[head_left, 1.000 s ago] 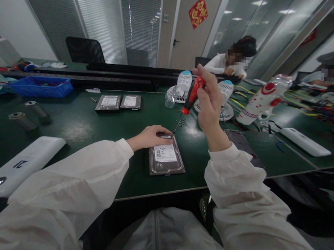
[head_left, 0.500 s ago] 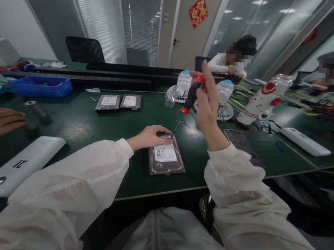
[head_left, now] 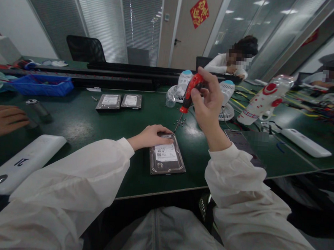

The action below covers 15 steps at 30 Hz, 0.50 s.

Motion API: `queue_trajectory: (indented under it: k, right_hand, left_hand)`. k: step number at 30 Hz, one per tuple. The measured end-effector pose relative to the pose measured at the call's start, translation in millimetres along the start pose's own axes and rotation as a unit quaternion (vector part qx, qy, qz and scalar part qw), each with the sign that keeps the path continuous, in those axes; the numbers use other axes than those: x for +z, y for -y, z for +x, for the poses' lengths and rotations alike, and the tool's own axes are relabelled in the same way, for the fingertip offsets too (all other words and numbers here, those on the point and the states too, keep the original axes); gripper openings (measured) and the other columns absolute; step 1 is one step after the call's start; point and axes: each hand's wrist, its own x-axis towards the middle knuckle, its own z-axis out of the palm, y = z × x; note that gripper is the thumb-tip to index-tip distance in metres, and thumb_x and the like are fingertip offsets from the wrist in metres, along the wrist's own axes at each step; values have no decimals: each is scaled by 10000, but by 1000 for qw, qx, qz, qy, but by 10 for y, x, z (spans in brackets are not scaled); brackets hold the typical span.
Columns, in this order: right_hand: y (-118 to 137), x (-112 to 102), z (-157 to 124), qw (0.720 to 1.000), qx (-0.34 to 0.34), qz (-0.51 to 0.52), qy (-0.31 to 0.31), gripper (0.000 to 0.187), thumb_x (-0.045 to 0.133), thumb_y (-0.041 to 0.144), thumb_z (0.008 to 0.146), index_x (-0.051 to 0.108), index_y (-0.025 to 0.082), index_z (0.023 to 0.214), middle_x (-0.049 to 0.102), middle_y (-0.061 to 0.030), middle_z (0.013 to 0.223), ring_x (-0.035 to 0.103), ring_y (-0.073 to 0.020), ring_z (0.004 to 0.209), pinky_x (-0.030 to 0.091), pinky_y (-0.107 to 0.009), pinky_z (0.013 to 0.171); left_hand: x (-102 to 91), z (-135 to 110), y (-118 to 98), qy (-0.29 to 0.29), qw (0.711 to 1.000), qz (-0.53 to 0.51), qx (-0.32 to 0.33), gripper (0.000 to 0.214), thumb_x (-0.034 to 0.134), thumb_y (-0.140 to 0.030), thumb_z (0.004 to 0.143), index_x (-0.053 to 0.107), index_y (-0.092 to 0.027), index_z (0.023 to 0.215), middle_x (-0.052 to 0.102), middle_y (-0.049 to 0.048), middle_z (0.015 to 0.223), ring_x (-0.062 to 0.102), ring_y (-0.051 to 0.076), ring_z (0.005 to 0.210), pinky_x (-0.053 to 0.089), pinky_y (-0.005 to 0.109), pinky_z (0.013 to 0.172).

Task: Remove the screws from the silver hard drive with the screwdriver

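Note:
A hard drive (head_left: 168, 159) with a white label lies flat on the green table in front of me. My left hand (head_left: 151, 136) grips its far end from the left, thumb across the label's top and fingers over the far edge. In my right hand (head_left: 210, 101) is a screwdriver (head_left: 188, 94) with a red and black handle, held tilted between thumb and fingers. Its tip meets the drive's far right corner; the screw there is too small to make out. Several loose screws (head_left: 183, 121) are scattered just beyond the drive.
Two more hard drives (head_left: 108, 102) lie farther back, left of two small white fans (head_left: 184, 82). A blue tray (head_left: 42, 85), a metal can (head_left: 38, 108) and a white power bank (head_left: 24, 164) are at left, near another person's hand (head_left: 4, 123). A phone (head_left: 244, 145) lies right.
My right fingers have shifted from stretched out to curled round the screwdriver handle, which has turned in the grip. The hard drive and my left hand stay put.

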Motion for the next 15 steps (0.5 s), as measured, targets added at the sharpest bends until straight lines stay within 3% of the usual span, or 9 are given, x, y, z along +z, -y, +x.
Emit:
queue_trajectory:
  k: [4,10,15]
  right_hand:
    - [25,-3,13,999,-15,-17,-32,432,653,569,826,604,356,1199,567,-37,1113,618,-219,1002,595,-410,827]
    - [-28,-9,4,1000,-14,17,15,463,419,642,924,534,415,1311,586,-16,1283,580,-250,1176,570,-445,896]
    - [-9,-7,10,999,-13,-36,-13,458,602,596,852,571,365,1246,591,-35,1162,609,-244,1054,568,-483,918]
  left_hand:
    - [20,13,18,-9,1000,-4,4,544,688,-603,786,710,-269,1216,690,50,1195,645,258,1094,497,386,979]
    - [27,9,19,-9,1000,-10,2,548,689,-599,787,706,-264,1221,690,58,1208,650,261,1094,512,386,960]
    - [25,3,17,-8,1000,-14,3,541,695,-603,782,711,-268,1207,690,56,1194,653,257,1085,513,385,957]
